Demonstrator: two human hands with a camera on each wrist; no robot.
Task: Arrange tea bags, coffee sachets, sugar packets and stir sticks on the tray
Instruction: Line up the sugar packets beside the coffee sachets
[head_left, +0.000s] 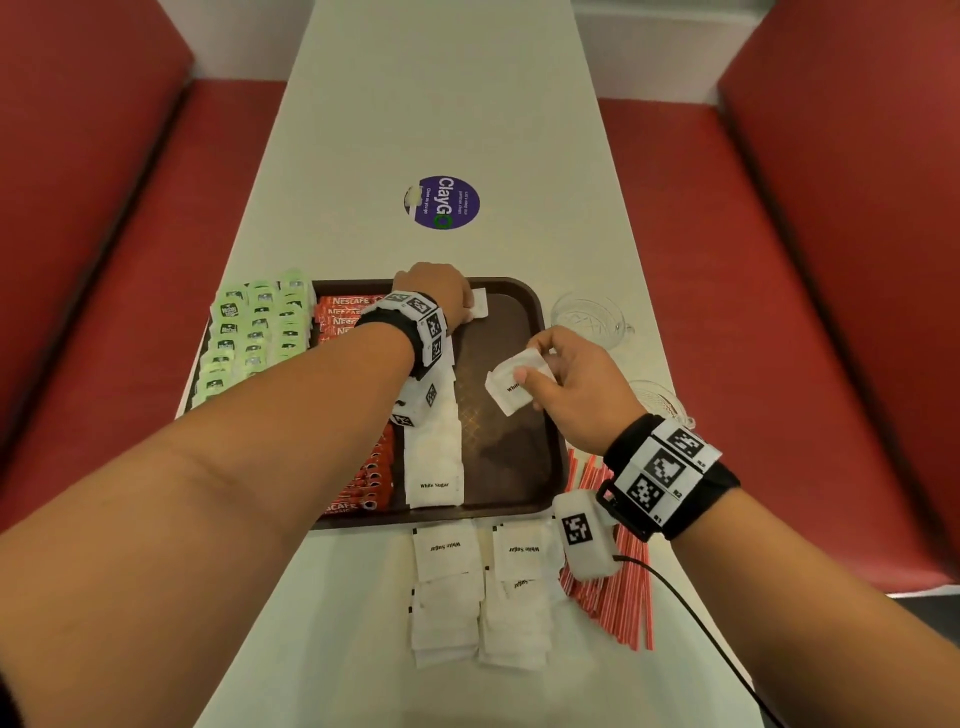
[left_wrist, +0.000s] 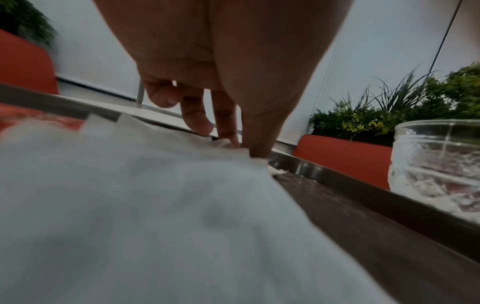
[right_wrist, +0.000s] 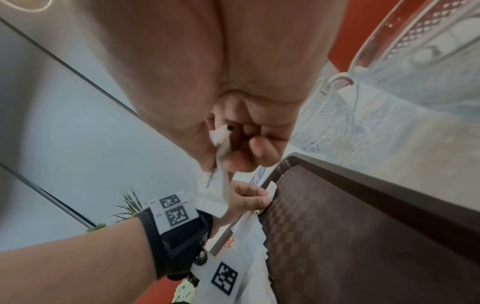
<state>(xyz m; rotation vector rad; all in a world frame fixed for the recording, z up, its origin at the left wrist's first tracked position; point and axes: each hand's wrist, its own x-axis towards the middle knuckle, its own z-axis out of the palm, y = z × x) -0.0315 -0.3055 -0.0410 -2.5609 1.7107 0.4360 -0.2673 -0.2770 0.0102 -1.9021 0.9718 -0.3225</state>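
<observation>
A brown tray (head_left: 509, 447) holds green tea bags (head_left: 254, 332) at its left, red coffee sachets (head_left: 358, 483) beside them, and a column of white sugar packets (head_left: 434, 457). My left hand (head_left: 470, 306) reaches to the tray's far edge, where thumb and forefinger pinch the farthest sugar packet (head_left: 480, 306) of that column. The left wrist view shows those fingertips (left_wrist: 257, 152) down on the packet's edge. My right hand (head_left: 535, 364) hovers over the bare right half of the tray and grips a small stack of sugar packets (head_left: 511, 389) between thumb and fingers.
Two piles of sugar packets (head_left: 447, 571) (head_left: 522, 571) lie on the table in front of the tray. Red stir sticks (head_left: 618, 597) lie at the tray's front right. Two glass cups (head_left: 592, 317) (head_left: 660, 400) stand right of the tray. Red benches flank the table.
</observation>
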